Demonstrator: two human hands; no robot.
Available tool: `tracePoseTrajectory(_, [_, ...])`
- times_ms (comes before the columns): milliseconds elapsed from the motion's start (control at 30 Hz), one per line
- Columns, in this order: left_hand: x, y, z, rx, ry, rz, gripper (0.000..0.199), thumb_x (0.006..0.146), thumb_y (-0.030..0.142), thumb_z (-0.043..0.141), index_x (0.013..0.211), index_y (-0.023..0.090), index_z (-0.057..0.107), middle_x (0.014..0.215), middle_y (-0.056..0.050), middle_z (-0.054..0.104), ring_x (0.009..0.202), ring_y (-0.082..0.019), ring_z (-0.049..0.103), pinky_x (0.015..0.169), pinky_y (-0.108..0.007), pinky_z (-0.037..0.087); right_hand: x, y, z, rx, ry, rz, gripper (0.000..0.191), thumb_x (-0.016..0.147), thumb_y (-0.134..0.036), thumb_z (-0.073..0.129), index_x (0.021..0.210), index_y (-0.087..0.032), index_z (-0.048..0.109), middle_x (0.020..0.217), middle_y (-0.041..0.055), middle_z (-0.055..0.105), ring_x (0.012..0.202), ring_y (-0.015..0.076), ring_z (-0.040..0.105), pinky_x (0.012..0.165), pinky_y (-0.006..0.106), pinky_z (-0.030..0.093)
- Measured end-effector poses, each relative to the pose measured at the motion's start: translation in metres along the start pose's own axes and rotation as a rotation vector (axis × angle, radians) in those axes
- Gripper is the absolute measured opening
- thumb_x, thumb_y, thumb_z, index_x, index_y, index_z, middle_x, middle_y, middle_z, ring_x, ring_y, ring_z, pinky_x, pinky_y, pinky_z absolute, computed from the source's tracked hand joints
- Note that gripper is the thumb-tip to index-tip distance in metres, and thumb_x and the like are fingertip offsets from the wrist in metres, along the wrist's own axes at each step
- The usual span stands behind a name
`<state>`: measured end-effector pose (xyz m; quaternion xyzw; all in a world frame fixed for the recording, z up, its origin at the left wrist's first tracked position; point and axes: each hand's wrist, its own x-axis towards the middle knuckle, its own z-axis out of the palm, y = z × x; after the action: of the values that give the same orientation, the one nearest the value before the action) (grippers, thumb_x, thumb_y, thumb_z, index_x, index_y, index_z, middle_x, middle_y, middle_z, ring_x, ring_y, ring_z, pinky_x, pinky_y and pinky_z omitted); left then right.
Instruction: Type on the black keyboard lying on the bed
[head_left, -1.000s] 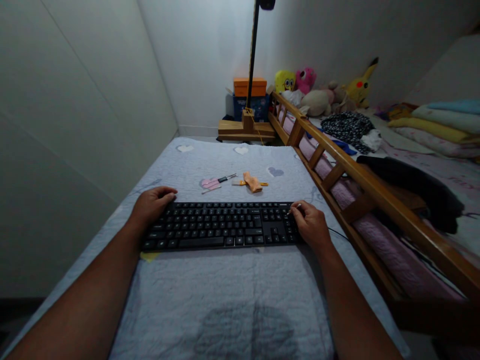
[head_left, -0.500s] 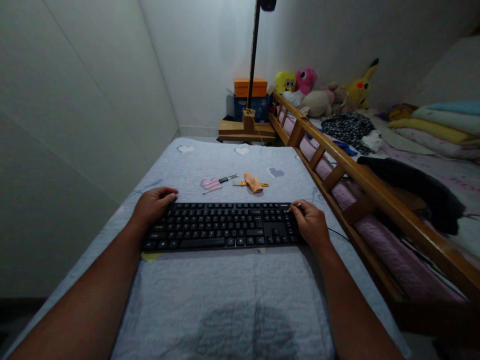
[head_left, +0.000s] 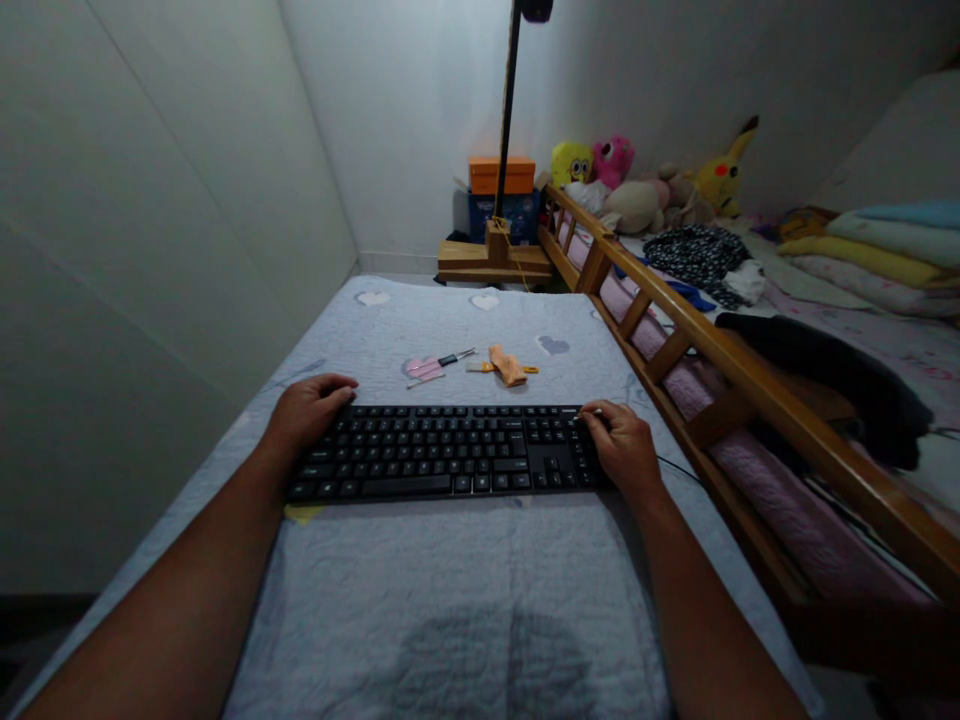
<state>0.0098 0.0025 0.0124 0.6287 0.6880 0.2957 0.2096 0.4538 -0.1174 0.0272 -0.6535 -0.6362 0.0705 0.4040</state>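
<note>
Carrying everything, the quilted cloth (head_left: 450, 570) meets a wooden rail (head_left: 720, 330) along its right edge, which likely limits the right elbow. Crosswise lies the black keyboard (head_left: 435, 450), a broad stretch of cloth between it and the near edge. Well apart, the left hand (head_left: 307, 410) touches its left end, probably steadying it, grip unclear; the right hand (head_left: 626, 445) is at its right end. Farther back, an orange rag (head_left: 508, 368) crosses a brush (head_left: 484, 367) beside a slim tool (head_left: 448, 359). Right fingertips pinch a thin white stick (head_left: 598, 411), seemingly for fine control.
</note>
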Motion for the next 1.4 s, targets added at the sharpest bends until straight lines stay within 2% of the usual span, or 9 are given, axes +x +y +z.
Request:
tracePoseTrajectory(367, [-0.0001, 0.0030, -0.0007, -0.013, -0.007, -0.006, 0.037, 0.067, 0.047, 0.063, 0.090, 0.023, 0.079, 0.100, -0.006, 0.081, 0.098, -0.030, 0.071, 0.096, -0.039, 0.055, -0.0021, -0.0031, -0.0033, -0.023, -0.011, -0.010, 0.018, 0.088, -0.033, 0.054, 0.079, -0.025, 0.068, 0.080, 0.0061, 0.074, 0.084, 0.0262, 0.066, 0.081, 0.038, 0.048])
tracePoseTrajectory(700, [-0.0007, 0.0049, -0.0011, -0.017, -0.005, -0.038, 0.034, 0.068, 0.045, 0.064, 0.089, 0.023, 0.080, 0.096, -0.006, 0.080, 0.094, -0.030, 0.072, 0.093, -0.038, 0.057, -0.0023, -0.0051, -0.0048, -0.020, -0.023, -0.029, 0.018, 0.089, -0.032, 0.054, 0.078, -0.025, 0.067, 0.080, 0.0061, 0.074, 0.083, 0.0262, 0.066, 0.082, 0.038, 0.048])
tracePoseTrajectory(1067, [0.0008, -0.0027, 0.0015, -0.012, -0.008, -0.003, 0.040, 0.070, 0.048, 0.063, 0.094, 0.022, 0.080, 0.098, -0.006, 0.081, 0.094, -0.029, 0.073, 0.094, -0.038, 0.056, -0.0038, -0.0092, -0.0009, -0.008, -0.059, -0.025, 0.017, 0.089, -0.031, 0.055, 0.080, -0.025, 0.068, 0.081, 0.0064, 0.074, 0.084, 0.0259, 0.066, 0.080, 0.036, 0.048])
tracePoseTrajectory(1400, [-0.0021, 0.0043, -0.0006, -0.004, 0.005, -0.028, 0.038, 0.068, 0.047, 0.063, 0.092, 0.022, 0.080, 0.095, -0.005, 0.080, 0.093, -0.028, 0.072, 0.092, -0.036, 0.057, -0.0027, -0.0070, -0.0038, -0.018, -0.033, -0.022, 0.018, 0.089, -0.032, 0.054, 0.079, -0.024, 0.068, 0.080, 0.0063, 0.073, 0.083, 0.0255, 0.067, 0.079, 0.036, 0.048])
